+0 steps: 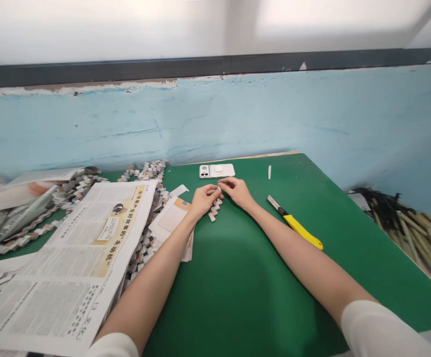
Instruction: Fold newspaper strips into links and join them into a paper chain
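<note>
A short zigzag chain of folded paper (213, 215) hangs from the closed fingers of my left hand (203, 200), over the green table. Just to its right, my right hand (238, 192) has thumb and fingertips pinched together on the small whitish upper end of that chain. The fingertips of both hands nearly meet there, and they hide part of the folds. Beside my left hand lie cut printed paper pieces (170, 218). A white phone (218, 171) with a round disc on its back rests just beyond my hands.
A yellow-handled utility knife (300, 230) lies right of my right forearm, blade exposed. Farther back is a narrow white paper strip (269, 172). Stacked newspapers (99, 238) and more folded paper chains (148, 171) cover the left side. Sticks (419, 233) are bundled beyond the table's right edge.
</note>
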`<state>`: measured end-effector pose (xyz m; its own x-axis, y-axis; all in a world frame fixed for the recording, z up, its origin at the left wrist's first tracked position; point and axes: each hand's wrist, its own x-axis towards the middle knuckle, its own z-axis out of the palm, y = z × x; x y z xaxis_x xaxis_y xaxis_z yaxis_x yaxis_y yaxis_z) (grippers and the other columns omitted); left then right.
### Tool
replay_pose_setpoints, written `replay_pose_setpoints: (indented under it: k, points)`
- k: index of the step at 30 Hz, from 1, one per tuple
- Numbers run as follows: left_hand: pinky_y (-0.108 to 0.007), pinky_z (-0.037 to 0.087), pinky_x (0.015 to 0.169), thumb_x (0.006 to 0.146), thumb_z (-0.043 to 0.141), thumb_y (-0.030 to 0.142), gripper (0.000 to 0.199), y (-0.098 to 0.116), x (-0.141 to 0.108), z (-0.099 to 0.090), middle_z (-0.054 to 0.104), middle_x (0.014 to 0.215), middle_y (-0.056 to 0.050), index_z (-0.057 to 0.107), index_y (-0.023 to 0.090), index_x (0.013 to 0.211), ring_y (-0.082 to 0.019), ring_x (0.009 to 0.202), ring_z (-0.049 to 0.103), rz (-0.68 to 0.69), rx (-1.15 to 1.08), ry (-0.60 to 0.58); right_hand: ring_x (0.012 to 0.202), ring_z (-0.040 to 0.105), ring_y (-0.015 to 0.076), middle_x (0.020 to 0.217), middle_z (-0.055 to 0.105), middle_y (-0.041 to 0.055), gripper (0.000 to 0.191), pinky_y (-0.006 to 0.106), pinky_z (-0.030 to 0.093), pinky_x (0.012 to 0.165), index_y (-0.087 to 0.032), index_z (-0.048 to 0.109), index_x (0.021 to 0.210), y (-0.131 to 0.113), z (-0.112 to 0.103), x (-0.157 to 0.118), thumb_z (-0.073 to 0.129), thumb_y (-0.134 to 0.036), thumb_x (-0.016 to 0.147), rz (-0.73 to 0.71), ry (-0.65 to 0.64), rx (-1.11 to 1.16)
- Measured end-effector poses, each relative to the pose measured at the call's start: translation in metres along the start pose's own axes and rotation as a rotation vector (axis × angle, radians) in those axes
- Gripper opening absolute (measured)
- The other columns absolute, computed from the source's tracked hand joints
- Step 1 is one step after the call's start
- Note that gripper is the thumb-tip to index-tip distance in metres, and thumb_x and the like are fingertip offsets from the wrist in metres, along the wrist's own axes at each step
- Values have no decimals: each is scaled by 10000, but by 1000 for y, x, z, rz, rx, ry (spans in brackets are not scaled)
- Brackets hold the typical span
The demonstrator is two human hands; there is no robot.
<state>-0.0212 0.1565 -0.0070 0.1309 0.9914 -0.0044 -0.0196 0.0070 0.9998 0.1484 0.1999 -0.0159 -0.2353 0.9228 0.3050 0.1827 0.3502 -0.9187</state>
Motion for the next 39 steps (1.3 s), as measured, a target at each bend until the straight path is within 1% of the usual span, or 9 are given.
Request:
replay_pose_setpoints:
  k: [3, 7, 11, 15, 20, 25, 33, 39]
  points:
    - [-218, 405, 472, 773, 806, 496, 432, 0, -1, 0, 728, 762, -71, 701, 135, 985, -84, 500, 514, 7, 9, -1, 720, 607, 183, 827, 745, 60, 347, 307, 471, 683, -172, 774, 914, 0, 0, 0, 725, -509, 847, 31, -16, 27]
    - [-218, 409, 476, 791, 788, 511, 428, 2, -1, 1, 730, 766, -73, 699, 138, 980, -86, 506, 520, 14, 24, -8, 660, 561, 164, 755, 694, 35, 362, 295, 442, 632, -171, 764, 935, -1, -1, 1, 743, -515, 826, 36, -16, 64]
    - [-218, 406, 475, 838, 738, 513, 400, 3, -2, 1, 731, 765, -81, 700, 134, 960, -89, 505, 527, 10, 43, -1, 634, 524, 155, 716, 648, 18, 374, 294, 425, 612, -173, 759, 932, -3, -2, 1, 751, -527, 814, 30, -16, 66]
    - [-218, 405, 474, 859, 714, 484, 358, 3, -1, 1, 730, 764, -76, 696, 138, 948, -92, 508, 535, 5, 58, 9, 630, 516, 153, 709, 632, 13, 371, 292, 418, 607, -174, 752, 930, -4, -1, 0, 753, -526, 812, 34, -9, 65]
    - [-219, 408, 483, 878, 695, 479, 338, 2, -1, 1, 726, 755, -67, 686, 147, 943, -90, 508, 532, 19, 54, 17, 678, 562, 167, 794, 700, 39, 387, 297, 454, 651, -173, 736, 902, -4, -1, 0, 701, -554, 843, 43, 4, 82]
    - [-211, 393, 472, 885, 695, 501, 355, 2, 0, 2, 727, 749, -72, 670, 147, 897, -87, 504, 533, 15, 51, 23, 667, 550, 164, 751, 690, 32, 401, 290, 442, 640, -171, 713, 804, -4, -1, 0, 684, -567, 857, 25, 3, 59]
    - [-212, 394, 465, 881, 697, 531, 385, 1, 0, 1, 719, 724, -72, 658, 149, 857, -88, 491, 529, 12, 61, 25, 662, 554, 171, 740, 688, 36, 399, 300, 448, 646, -177, 715, 785, -6, -2, -2, 681, -566, 867, 20, 8, 42]
    - [-217, 394, 466, 866, 703, 554, 404, 1, 0, 1, 714, 715, -66, 661, 152, 854, -91, 493, 524, 8, 66, 18, 626, 511, 163, 684, 642, 23, 424, 299, 415, 599, -185, 683, 750, -10, -2, -3, 663, -592, 868, 11, 26, 3]
